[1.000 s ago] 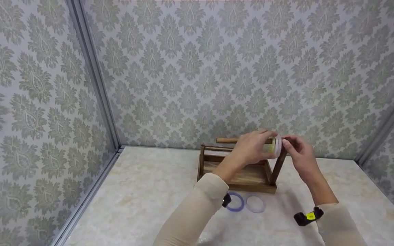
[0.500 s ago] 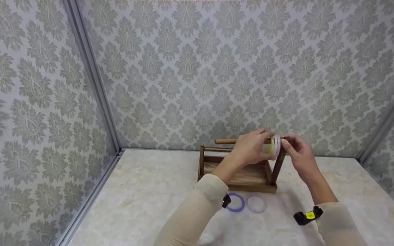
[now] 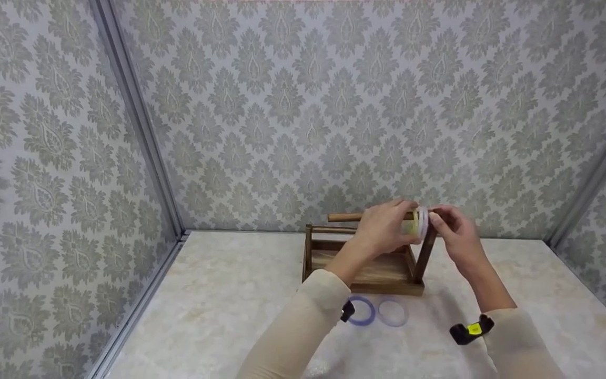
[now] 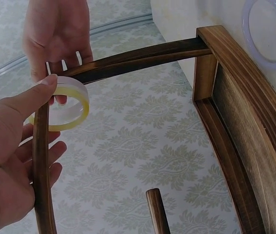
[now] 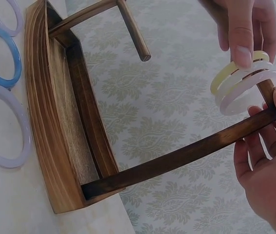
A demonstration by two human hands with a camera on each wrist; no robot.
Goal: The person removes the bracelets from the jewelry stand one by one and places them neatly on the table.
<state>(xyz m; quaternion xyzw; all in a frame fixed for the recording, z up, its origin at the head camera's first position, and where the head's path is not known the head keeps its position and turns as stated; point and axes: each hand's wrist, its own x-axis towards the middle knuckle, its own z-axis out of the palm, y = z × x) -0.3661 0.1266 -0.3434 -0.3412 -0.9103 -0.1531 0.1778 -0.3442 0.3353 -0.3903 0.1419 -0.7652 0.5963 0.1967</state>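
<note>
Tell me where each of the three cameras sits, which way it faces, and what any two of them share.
Head: worn on the head, looking forward and down at the wooden rack on the table; both sleeves, left hand and right hand show.
Left wrist: beside the left hand, facing the rack's rod and the bangles; right-hand fingers above.
Right wrist: beside the right hand, facing the rack and bangles.
Shared: all three show the bangles on the rod; loose rings lie on the table.

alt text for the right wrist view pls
Two hands meet at the top bar of a wooden stand, the left hand pinching a yellow bangle and two white bangles on it, the right hand just below. More bangles lie beside the stand's base.
</note>
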